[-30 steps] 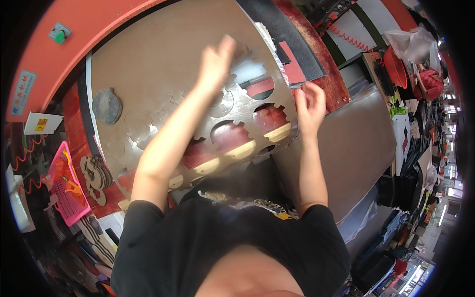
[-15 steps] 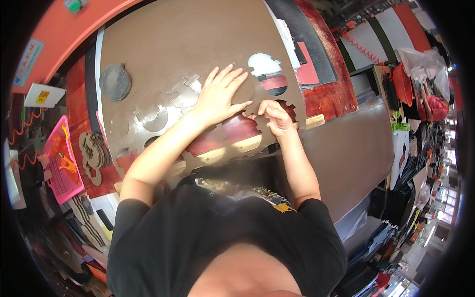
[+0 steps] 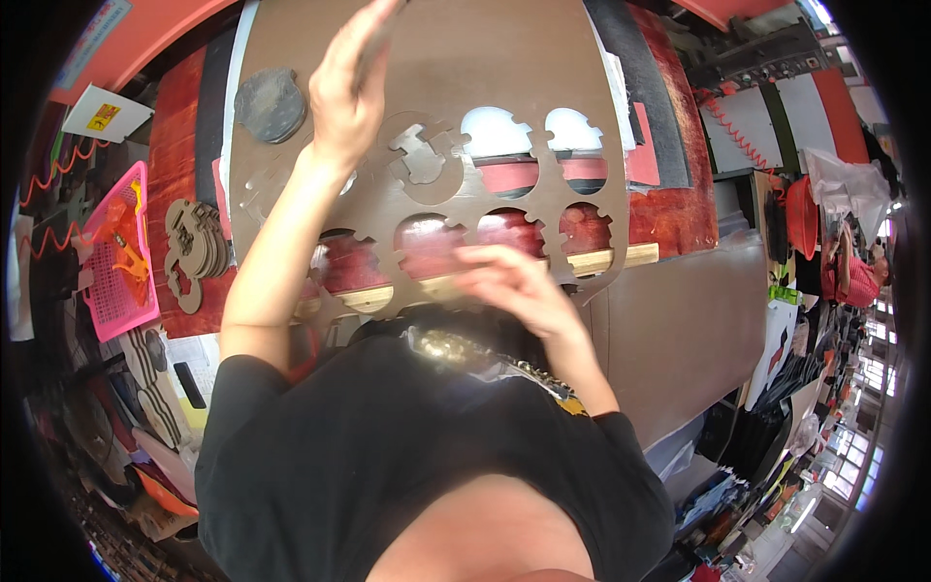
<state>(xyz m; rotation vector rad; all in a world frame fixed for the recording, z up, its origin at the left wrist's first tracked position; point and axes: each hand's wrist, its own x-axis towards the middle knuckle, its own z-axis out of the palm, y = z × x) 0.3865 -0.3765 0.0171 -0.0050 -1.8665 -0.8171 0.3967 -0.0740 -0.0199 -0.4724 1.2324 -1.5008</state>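
Note:
A large brown sheet (image 3: 504, 58), perhaps leather, lies before me with rows of round, notched cut-outs. My left hand (image 3: 351, 97) is raised over its left half, fingers stretched toward the top edge; no held thing can be made out. Below and right of it, a cut round piece (image 3: 427, 189) with a notched slot still sits in the sheet. My right hand (image 3: 519, 291) hovers at the sheet's near edge by the lower row of holes, blurred, its fingers loosely spread. A dark grey round block (image 3: 272, 105) rests on the sheet, left of my left hand.
To the left lie a stack of cut grey-brown shapes (image 3: 199, 238) and a pink basket (image 3: 121, 291) with orange things. A reddish board (image 3: 669, 218) shows beneath the sheet. More brown material (image 3: 689, 330) lies right. Farther right is a person in red (image 3: 858, 281).
A second upper-row hole now shows where a round piece sat under my fingers. My left hand has lifted up and to the left; my right hand has drawn back toward me.

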